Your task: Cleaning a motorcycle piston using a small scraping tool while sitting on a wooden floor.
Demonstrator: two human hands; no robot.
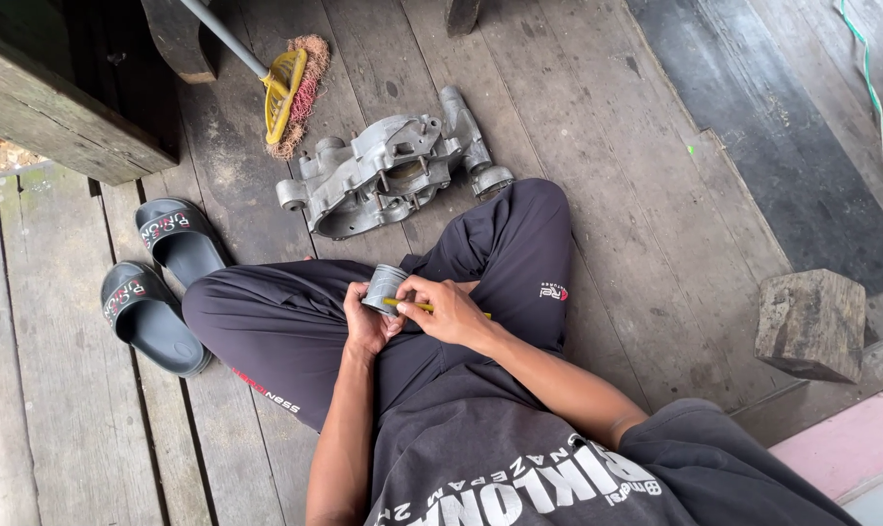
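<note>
Over the lap, left hand [366, 323] grips one piston [383, 288]; right hand [449, 310] pinches one yellow tool [414, 306] (two sandals [159, 282] nearby).

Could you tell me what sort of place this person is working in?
Probably a wooden porch used as an informal repair spot: plank floor, engine casing, sandals and a broom lying about.

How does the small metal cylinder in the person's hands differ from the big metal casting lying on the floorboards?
The piston-like cylinder is small, round and plain; the engine casing is large and irregular, with lugs and openings. The cylinder is held in the left hand over the lap, while the right hand puts a yellow tool to it; the casing lies untouched on the floor. Both are grey bare metal.
</note>
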